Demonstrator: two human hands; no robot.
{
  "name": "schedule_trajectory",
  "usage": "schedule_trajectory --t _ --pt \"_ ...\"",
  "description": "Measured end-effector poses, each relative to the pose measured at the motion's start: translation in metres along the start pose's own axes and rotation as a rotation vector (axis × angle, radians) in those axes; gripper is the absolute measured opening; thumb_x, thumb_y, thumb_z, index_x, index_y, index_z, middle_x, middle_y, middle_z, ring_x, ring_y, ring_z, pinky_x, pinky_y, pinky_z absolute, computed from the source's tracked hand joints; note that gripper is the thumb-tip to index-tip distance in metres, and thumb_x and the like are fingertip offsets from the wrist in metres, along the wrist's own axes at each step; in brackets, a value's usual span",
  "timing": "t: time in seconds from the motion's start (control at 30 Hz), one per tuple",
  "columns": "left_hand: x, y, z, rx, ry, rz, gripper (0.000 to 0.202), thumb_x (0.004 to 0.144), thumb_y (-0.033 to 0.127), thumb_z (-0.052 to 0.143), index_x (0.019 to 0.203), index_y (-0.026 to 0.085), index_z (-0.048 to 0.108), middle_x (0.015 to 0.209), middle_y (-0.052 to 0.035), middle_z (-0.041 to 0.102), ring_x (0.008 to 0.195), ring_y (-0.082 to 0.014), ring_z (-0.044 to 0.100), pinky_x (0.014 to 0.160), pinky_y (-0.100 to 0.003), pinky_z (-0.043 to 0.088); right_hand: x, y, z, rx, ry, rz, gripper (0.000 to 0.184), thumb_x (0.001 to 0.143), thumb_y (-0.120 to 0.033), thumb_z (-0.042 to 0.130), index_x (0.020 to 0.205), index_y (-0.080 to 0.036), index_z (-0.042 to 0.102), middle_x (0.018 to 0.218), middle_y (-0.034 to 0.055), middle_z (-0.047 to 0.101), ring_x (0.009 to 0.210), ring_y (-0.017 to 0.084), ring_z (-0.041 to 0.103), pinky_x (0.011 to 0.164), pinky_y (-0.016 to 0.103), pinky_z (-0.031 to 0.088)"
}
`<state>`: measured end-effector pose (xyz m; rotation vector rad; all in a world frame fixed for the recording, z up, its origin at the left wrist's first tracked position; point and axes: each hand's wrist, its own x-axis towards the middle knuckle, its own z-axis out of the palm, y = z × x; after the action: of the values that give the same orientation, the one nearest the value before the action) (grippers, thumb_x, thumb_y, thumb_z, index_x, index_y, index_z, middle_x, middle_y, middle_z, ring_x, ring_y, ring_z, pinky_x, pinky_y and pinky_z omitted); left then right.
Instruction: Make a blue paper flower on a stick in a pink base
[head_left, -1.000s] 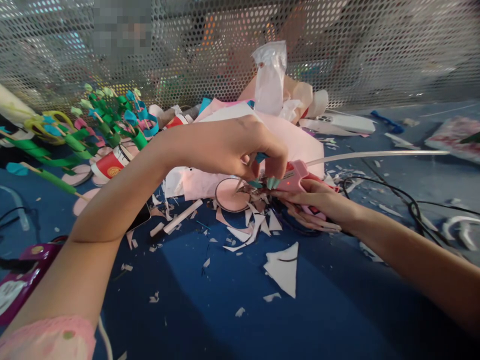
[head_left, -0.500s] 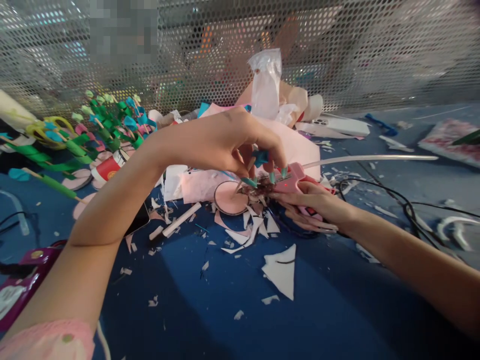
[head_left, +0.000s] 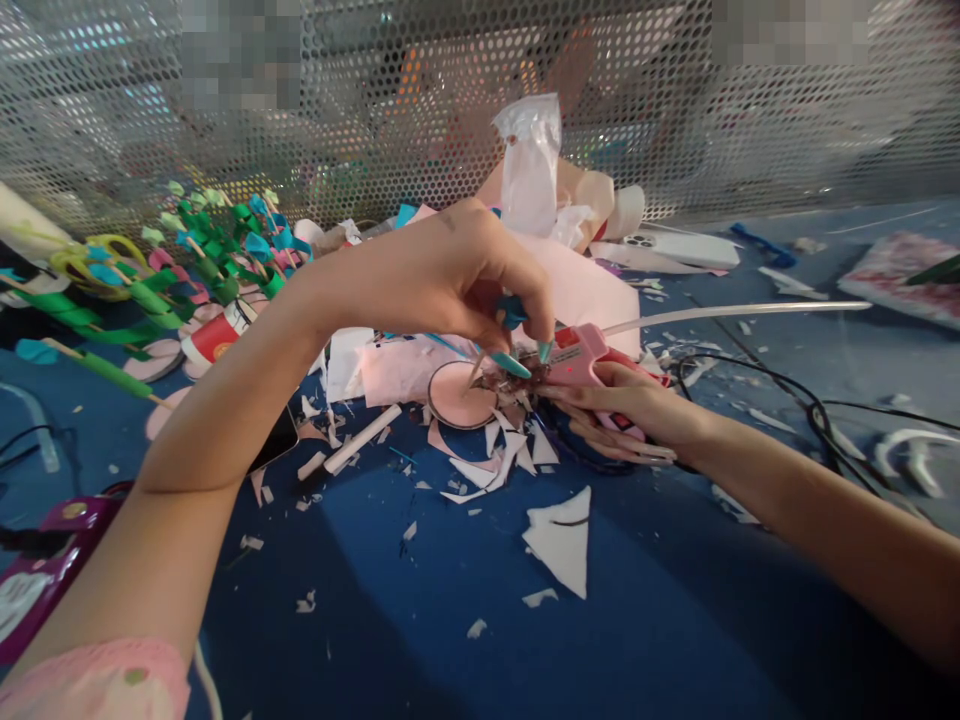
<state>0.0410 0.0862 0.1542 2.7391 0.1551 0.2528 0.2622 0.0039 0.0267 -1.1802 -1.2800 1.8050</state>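
My left hand point(head_left: 487, 285) arches over the middle of the pile, fingers closed around a thin stick point(head_left: 474, 370) topped with folded blue paper point(head_left: 514, 312). The stick's lower end meets a round pink disc point(head_left: 459, 395) with a dark rim. Its thumb and index tips, with teal nails, are pinched close to the nozzle end; what lies between them is too small to tell. From the right, my right hand point(head_left: 630, 405) grips a pink hot glue gun point(head_left: 577, 360). A long glue stick point(head_left: 735, 312) trails from the gun's back, and a small red light glows on its side.
White and pink scraps point(head_left: 559, 540) litter the blue table. Paper flowers on green stems point(head_left: 225, 240) crowd the left, near a red paper cup point(head_left: 214, 340) and a phone point(head_left: 276, 440). Black cables point(head_left: 810, 410) lie right. A perforated metal screen point(head_left: 420, 120) stands behind.
The left hand's index finger has shifted slightly left, off the glue gun's front, and the blue paper has moved a little with it. My right hand and the glue gun stay put.
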Motion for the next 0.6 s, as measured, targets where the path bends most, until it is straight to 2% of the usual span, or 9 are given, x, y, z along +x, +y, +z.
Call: schedule_trajectory --t 0.33,0.6 --pt "0.0012 0.0007 0.0022 -0.015 0.004 -0.026 0.014 0.078 0.024 0.060 0.086 0.020 0.072 0.082 -0.0021 0.073 0.076 -0.0124 0.066 0.069 -0.020 0.047 0.0011 0.0018 -0.0016 0.003 -0.034 -0.023 0.039 0.075 -0.042 0.065 0.052 -0.017 0.044 0.029 -0.0053 0.036 0.020 0.007 0.031 0.024 0.016 0.027" --pt "0.0014 0.0014 0.0016 -0.024 -0.030 -0.046 0.018 0.079 0.025 0.058 0.089 0.021 0.071 0.088 -0.0022 0.073 0.080 -0.0125 0.065 0.074 -0.021 0.047 0.0006 0.0007 -0.0022 0.018 -0.031 -0.015 0.034 0.077 -0.034 0.061 0.051 -0.016 0.048 0.028 -0.0047 0.037 0.019 0.006 0.030 0.024 0.015 0.028"
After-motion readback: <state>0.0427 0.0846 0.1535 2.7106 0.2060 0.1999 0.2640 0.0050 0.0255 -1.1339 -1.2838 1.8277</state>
